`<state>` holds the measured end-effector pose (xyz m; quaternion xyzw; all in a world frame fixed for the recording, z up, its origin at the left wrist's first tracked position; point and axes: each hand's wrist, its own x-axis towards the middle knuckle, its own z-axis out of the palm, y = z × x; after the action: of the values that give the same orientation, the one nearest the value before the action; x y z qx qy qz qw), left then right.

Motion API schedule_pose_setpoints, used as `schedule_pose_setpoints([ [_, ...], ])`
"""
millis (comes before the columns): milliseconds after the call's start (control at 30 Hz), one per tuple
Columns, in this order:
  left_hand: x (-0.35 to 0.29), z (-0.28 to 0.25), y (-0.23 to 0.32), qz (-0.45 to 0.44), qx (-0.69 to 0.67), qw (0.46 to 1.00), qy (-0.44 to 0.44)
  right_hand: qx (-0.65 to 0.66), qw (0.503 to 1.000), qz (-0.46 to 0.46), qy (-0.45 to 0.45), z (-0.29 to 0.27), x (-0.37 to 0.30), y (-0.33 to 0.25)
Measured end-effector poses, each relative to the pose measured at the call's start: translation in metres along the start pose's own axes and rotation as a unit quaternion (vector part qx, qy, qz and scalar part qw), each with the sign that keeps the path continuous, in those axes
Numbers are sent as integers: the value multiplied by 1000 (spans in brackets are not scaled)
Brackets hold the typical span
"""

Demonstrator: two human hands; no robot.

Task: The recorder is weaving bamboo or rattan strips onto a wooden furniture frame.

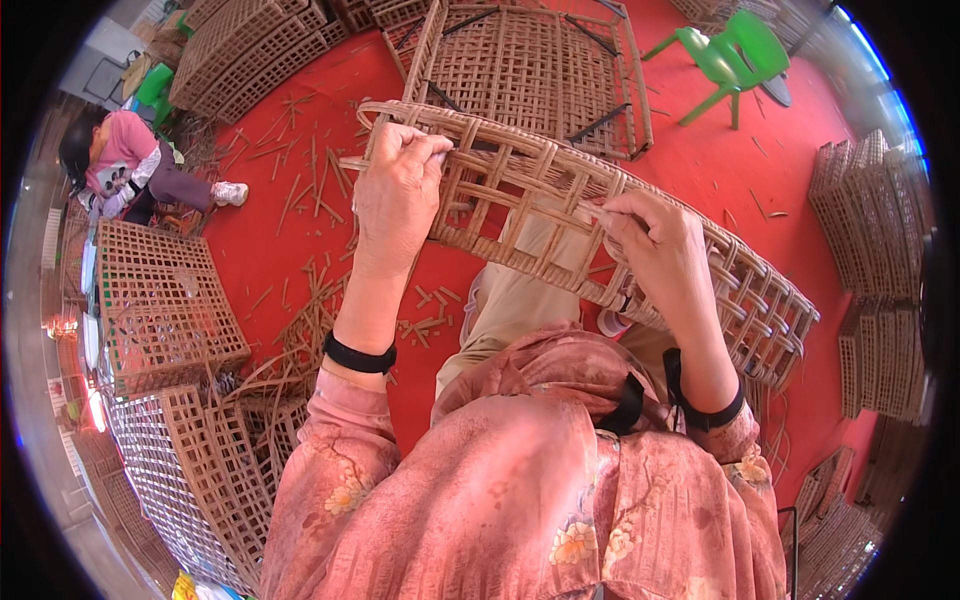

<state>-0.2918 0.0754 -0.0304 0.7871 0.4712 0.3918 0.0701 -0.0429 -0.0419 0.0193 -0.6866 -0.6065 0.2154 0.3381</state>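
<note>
A brown woven rattan basket [548, 160] lies tilted across my lap, its open-lattice side facing up. My left hand [400, 195] is at the basket's left end, with thumb and forefinger closed together at the upper rim. Whether a loose strand is between those fingertips is hidden. Toward the middle of the same side, my right hand [660, 245] is closed in a pinch on a thin rattan strip in the weave. The basket's right end curves down beyond my right wrist.
A larger woven frame [520, 75] with black bars lies ahead on the red floor [420, 380]. Cane offcuts [310, 200] litter the left side. Stacked baskets [175, 300] stand left, more stacks [870, 220] right. A green chair [730, 60] is far right; a person [125, 160] sits far left.
</note>
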Motion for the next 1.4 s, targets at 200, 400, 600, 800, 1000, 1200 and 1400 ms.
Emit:
schedule_pose_setpoints([
  [200, 1, -9, -3, -36, -15, 999, -15, -31, 999, 21, -12, 10, 9, -3],
  [400, 13, -25, 2, -3, 65, 994, -92, -112, 993, -20, 16, 18, 10, -5],
  [600, 37, -36, -27, -93, -104, 968, -211, -127, 992, -23, 9, 18, 10, -5],
  [800, 34, -39, -27, -106, -195, 957, -189, -99, 995, -11, 4, 6, 3, -26],
  [1000, 46, -74, -83, -16, 82, 996, 26, -188, 965, -177, 48, 9, 7, -40],
  [1200, 77, -137, -131, 23, 225, 959, 172, -8, 971, -237, -9, 50, 46, -93],
  [1400, 101, -206, -121, -11, 291, 904, 312, 101, 957, -270, -43, 122, 126, -150],
])
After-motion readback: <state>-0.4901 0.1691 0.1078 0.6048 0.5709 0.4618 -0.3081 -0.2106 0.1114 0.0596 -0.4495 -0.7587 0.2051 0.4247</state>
